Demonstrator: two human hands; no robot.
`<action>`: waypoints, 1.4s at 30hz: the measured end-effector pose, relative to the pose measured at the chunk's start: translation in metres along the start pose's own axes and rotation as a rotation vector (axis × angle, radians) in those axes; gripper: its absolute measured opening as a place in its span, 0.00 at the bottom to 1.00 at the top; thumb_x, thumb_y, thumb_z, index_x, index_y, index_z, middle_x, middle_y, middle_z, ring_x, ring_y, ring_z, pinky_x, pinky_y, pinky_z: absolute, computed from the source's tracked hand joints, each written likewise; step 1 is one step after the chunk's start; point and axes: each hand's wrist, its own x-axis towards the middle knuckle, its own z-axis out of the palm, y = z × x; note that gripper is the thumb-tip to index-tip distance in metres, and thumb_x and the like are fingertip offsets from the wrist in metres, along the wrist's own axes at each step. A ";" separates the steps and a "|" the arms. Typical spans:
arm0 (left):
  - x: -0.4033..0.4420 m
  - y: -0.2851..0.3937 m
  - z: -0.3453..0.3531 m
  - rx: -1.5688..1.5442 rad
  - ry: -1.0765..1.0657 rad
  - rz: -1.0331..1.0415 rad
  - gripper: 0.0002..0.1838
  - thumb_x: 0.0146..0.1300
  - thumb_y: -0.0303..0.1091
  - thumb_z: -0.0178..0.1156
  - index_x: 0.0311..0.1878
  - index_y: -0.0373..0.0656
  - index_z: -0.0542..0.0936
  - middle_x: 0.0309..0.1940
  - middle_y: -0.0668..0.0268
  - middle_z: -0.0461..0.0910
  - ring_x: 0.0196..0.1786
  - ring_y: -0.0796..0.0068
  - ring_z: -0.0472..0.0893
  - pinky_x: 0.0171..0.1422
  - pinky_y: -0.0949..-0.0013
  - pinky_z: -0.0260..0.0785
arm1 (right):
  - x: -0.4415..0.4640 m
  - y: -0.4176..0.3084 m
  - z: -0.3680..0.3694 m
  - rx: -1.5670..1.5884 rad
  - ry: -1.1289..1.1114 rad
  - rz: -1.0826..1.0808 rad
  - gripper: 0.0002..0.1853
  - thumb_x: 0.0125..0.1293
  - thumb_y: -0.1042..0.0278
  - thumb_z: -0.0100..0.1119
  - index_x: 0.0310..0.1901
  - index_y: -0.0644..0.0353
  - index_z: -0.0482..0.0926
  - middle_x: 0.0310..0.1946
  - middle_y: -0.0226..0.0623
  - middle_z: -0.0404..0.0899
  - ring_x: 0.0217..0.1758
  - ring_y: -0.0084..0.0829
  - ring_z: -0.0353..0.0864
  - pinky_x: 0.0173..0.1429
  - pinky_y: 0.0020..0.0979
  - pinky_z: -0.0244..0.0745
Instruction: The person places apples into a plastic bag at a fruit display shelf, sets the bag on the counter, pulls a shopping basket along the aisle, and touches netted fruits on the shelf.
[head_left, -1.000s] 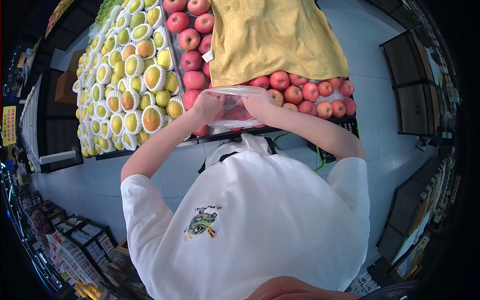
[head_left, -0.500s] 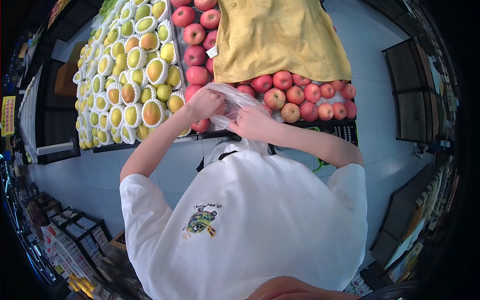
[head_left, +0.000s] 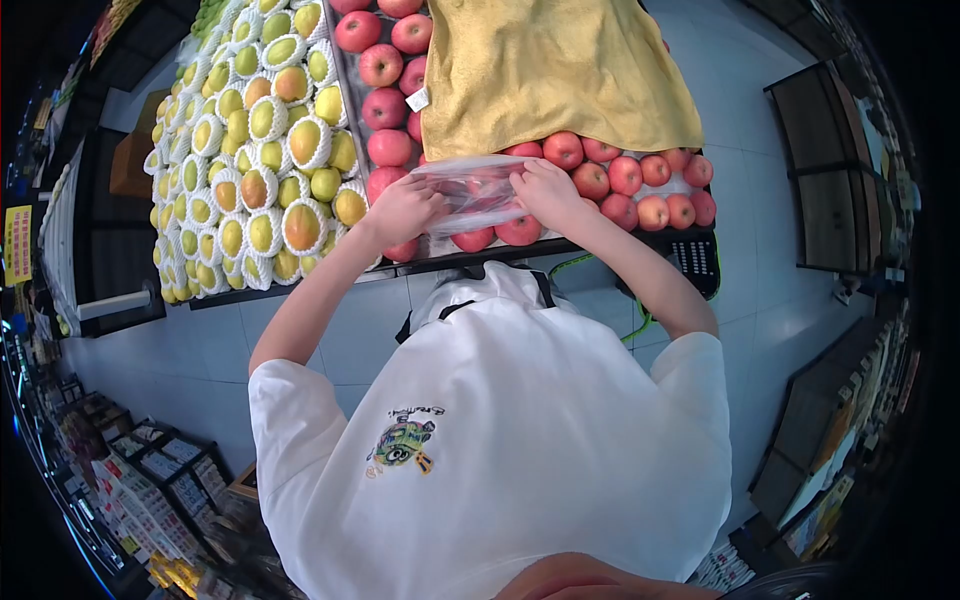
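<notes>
A clear plastic bag (head_left: 475, 192) is stretched sideways between my two hands, just above the front rows of red apples (head_left: 518, 231). My left hand (head_left: 408, 208) has its fingers closed on the bag's left side. On the opposite side, my right hand (head_left: 545, 192) pinches the bag near its edge. Apples show through the thin film. Behind the bag, a yellow cloth (head_left: 565, 75) lies over much of the apple display.
Pears in white foam nets (head_left: 262, 190) fill the left side of the stand, behind a divider. A black basket (head_left: 697, 262) with a green cord is at the stand's front right. Dark shelving (head_left: 835, 165) stands across the aisle on the right.
My hands have moved apart, with the right one going rightward and up. The bag, bunched before, is now spread wide between them.
</notes>
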 end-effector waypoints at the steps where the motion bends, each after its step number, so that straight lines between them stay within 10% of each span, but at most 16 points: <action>1: 0.001 0.005 0.005 -0.003 -0.002 0.003 0.11 0.69 0.38 0.61 0.48 0.42 0.82 0.37 0.62 0.87 0.46 0.61 0.86 0.61 0.60 0.75 | -0.002 -0.001 0.002 0.033 -0.010 0.025 0.15 0.58 0.63 0.66 0.44 0.61 0.83 0.40 0.39 0.86 0.55 0.37 0.83 0.59 0.34 0.78; 7: 0.038 0.036 -0.004 0.196 -0.396 -0.424 0.26 0.64 0.40 0.63 0.60 0.34 0.73 0.37 0.60 0.88 0.46 0.61 0.88 0.55 0.61 0.77 | 0.006 -0.018 -0.029 -0.017 -0.330 -0.001 0.53 0.49 0.46 0.80 0.73 0.65 0.68 0.60 0.43 0.79 0.68 0.38 0.75 0.75 0.36 0.66; 11: 0.052 0.042 -0.002 0.195 -0.405 -0.544 0.25 0.67 0.37 0.60 0.64 0.33 0.73 0.36 0.65 0.89 0.41 0.64 0.89 0.61 0.62 0.70 | 0.007 -0.021 -0.034 -0.093 -0.294 -0.029 0.55 0.42 0.48 0.82 0.71 0.68 0.69 0.67 0.42 0.74 0.72 0.37 0.72 0.76 0.35 0.66; 14: 0.046 0.042 0.014 0.479 -0.340 -0.416 0.30 0.67 0.41 0.60 0.69 0.34 0.72 0.35 0.68 0.89 0.37 0.65 0.89 0.64 0.60 0.68 | 0.011 -0.015 -0.031 -0.105 -0.311 0.024 0.55 0.42 0.48 0.81 0.72 0.68 0.70 0.66 0.42 0.76 0.73 0.36 0.72 0.78 0.34 0.62; 20: 0.054 0.048 0.006 0.353 -0.558 -0.544 0.30 0.63 0.43 0.65 0.65 0.37 0.74 0.39 0.65 0.88 0.47 0.64 0.87 0.63 0.59 0.69 | 0.015 -0.002 -0.030 -0.213 -0.494 -0.075 0.18 0.61 0.62 0.63 0.52 0.58 0.84 0.53 0.37 0.84 0.59 0.35 0.80 0.70 0.38 0.67; 22: 0.044 0.041 0.010 0.303 0.075 -0.256 0.25 0.66 0.41 0.65 0.62 0.41 0.76 0.47 0.63 0.85 0.52 0.64 0.86 0.61 0.58 0.71 | 0.013 -0.003 -0.023 -0.030 -0.050 -0.083 0.10 0.61 0.67 0.60 0.44 0.58 0.83 0.47 0.35 0.84 0.55 0.35 0.81 0.64 0.38 0.72; 25: 0.044 0.028 0.011 0.159 0.045 -0.070 0.22 0.66 0.40 0.64 0.60 0.43 0.74 0.48 0.62 0.81 0.56 0.64 0.83 0.56 0.57 0.75 | 0.014 -0.003 -0.022 0.109 -0.012 -0.164 0.06 0.63 0.70 0.59 0.40 0.57 0.80 0.45 0.36 0.83 0.55 0.36 0.81 0.61 0.37 0.76; 34: 0.039 0.021 0.016 -0.086 0.114 -0.422 0.24 0.57 0.35 0.70 0.57 0.42 0.79 0.52 0.58 0.82 0.57 0.54 0.82 0.63 0.55 0.75 | 0.009 0.009 -0.007 0.183 -0.012 -0.128 0.17 0.64 0.71 0.60 0.55 0.61 0.79 0.51 0.38 0.81 0.61 0.39 0.81 0.64 0.38 0.78; 38: 0.034 0.021 -0.024 -0.221 0.223 -0.185 0.25 0.53 0.35 0.74 0.54 0.43 0.80 0.50 0.54 0.81 0.53 0.54 0.81 0.61 0.57 0.75 | 0.013 0.007 -0.049 0.351 0.154 -0.216 0.17 0.62 0.72 0.64 0.53 0.60 0.80 0.49 0.38 0.80 0.57 0.40 0.81 0.61 0.39 0.78; 42: 0.013 0.027 -0.048 -0.183 0.492 -0.575 0.21 0.54 0.34 0.75 0.51 0.45 0.82 0.51 0.54 0.77 0.56 0.53 0.76 0.64 0.54 0.71 | -0.006 0.003 -0.071 0.471 0.325 0.226 0.15 0.61 0.69 0.69 0.50 0.55 0.82 0.50 0.39 0.76 0.55 0.43 0.78 0.60 0.41 0.76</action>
